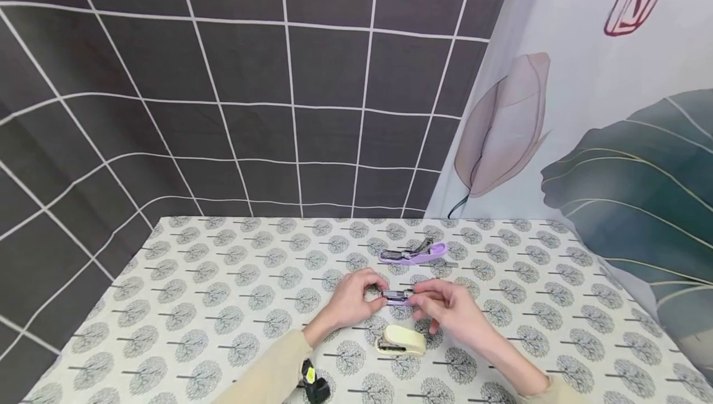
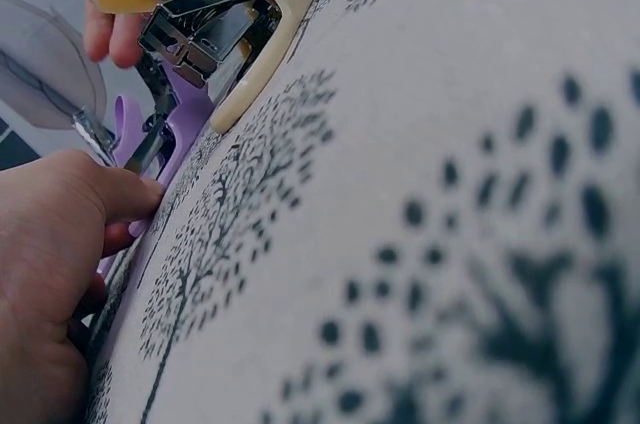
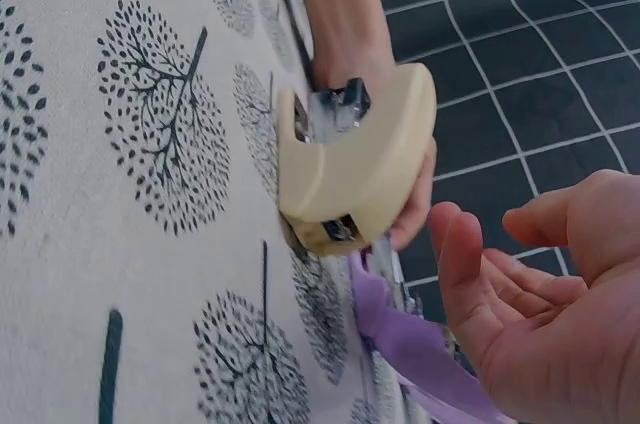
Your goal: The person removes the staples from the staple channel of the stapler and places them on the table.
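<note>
Between the hands lies a small purple stapler [image 1: 398, 296] with its metal magazine facing up. My left hand [image 1: 354, 299] pinches its left end with thumb and index finger; in the left wrist view the left hand [image 2: 50, 264] hides part of what it grips. At the right end hovers my right hand [image 1: 453, 312], fingers loosely bent. The right wrist view shows a gap between this right hand's [image 3: 560, 294] thumb and fingers, with nothing in it. Nearer to me stands a cream stapler [image 1: 409, 339], seen close in both wrist views.
Behind the hands lies another purple stapler [image 1: 414, 254], spread open with a dark metal part raised. A tree-print cloth [image 1: 250, 305] covers the table. A dark grid curtain [image 1: 245, 64] hangs behind it, and a pale leaf-patterned curtain [image 1: 579, 113] on the right.
</note>
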